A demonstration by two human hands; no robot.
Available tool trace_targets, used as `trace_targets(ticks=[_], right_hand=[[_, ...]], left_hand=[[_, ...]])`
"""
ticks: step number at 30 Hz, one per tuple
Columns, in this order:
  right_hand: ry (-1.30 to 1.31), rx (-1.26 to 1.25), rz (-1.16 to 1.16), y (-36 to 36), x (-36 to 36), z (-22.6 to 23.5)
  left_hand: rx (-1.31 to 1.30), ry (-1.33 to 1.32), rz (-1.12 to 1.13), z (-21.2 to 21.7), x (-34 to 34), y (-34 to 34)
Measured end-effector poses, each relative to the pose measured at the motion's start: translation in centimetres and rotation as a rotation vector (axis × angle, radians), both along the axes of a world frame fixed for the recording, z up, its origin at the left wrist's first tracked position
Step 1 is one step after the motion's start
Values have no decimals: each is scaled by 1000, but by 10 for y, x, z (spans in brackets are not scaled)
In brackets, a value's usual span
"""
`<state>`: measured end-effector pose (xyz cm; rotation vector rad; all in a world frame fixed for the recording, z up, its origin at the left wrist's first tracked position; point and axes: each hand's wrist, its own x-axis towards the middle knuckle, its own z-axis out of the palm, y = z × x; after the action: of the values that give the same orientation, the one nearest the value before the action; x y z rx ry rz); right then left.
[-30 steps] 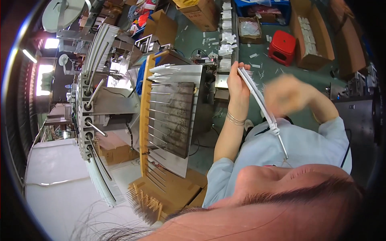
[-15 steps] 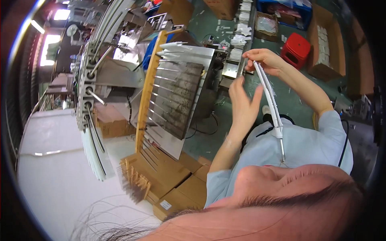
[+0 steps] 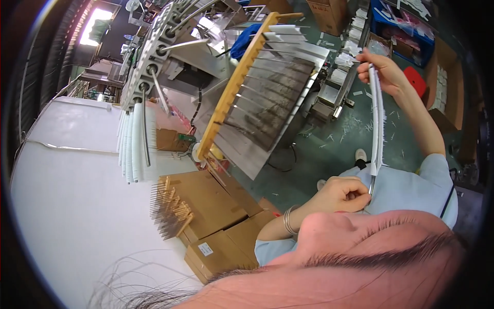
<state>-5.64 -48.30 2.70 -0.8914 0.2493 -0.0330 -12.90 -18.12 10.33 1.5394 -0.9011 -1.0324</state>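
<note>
Left hand (image 3: 348, 194): shifted from beside the upper part of the white strip bundle (image 3: 377, 118) to its lower end since the earlier frame; fingers together, clamped on the metal rod (image 3: 371, 184) that projects there.

Right hand (image 3: 385, 72): at the bundle's upper end, fingers curled; whether they are clamped on it cannot be told.

White strip bundle: long, narrow, frayed along its right side; held nearly upright between the two hands, in front of the pale blue shirt (image 3: 406, 188).

Yellow bar (image 3: 234, 98): wooden, set with a row of thin metal rods; slanting along the left edge of a pale metal sheet (image 3: 242, 157), white strips on the rods near its upper end.

Dark slab (image 3: 283, 90): flat, stained, beneath the rods.

Pin-set wooden pieces (image 3: 177, 211): grouped at the left edge of a cardboard box (image 3: 206, 201).

Hanging white strips (image 3: 136, 141): several, below the machine's row of round sockets (image 3: 152, 69).

Stool (image 3: 414, 81): red, partly hidden by the right forearm.
</note>
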Motion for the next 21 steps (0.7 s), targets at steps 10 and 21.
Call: trace_targets(ticks=[10,21], right_hand=[[-710,-486,-297,125,-59,110],[-897,-552,-97,181,-119,151]], left_hand=[[-32,-466,575,20,54,177],[-559,-451,887,76,101,207]])
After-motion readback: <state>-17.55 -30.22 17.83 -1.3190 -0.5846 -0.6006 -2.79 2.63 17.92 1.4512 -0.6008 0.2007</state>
